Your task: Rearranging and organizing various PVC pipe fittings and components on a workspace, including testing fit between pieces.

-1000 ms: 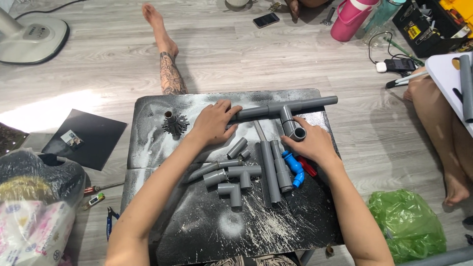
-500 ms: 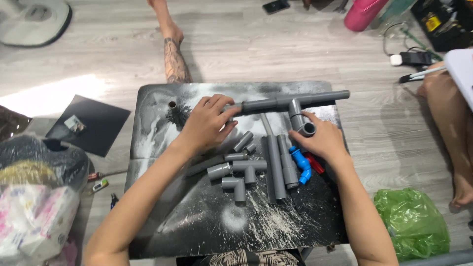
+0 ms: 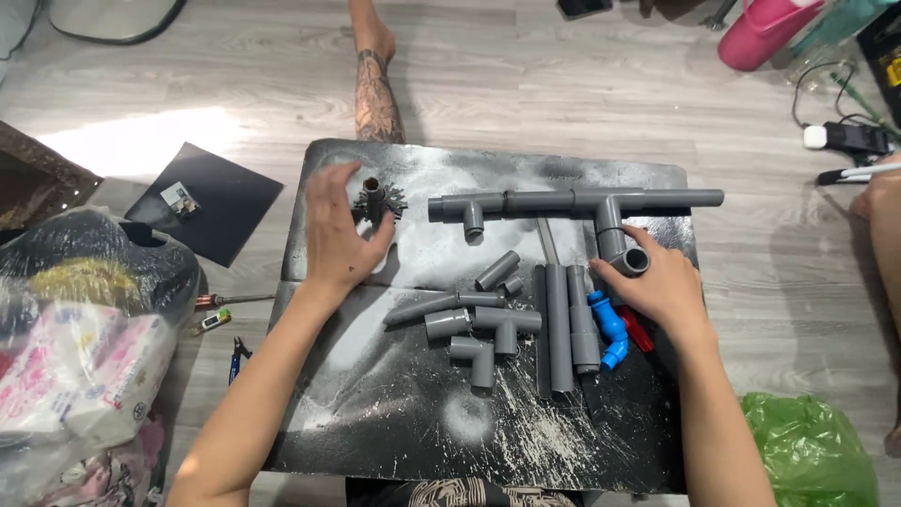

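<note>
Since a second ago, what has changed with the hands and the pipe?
The left hand has let go of the grey pipe assembly and moved left, to the small dark spiky fitting; whether it touches it is unclear. The right hand keeps its grip on the assembly's lower elbow end. The loose grey fittings and blue piece lie as before on the black board.

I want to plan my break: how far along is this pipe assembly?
Done: a long grey pipe run with tee fittings is already joined across the black mat. In hand: the right hand holds its elbow end; the left hand reaches toward a small dark fitting. Left: loose pipes and fittings and a blue piece lie unjoined.
</note>
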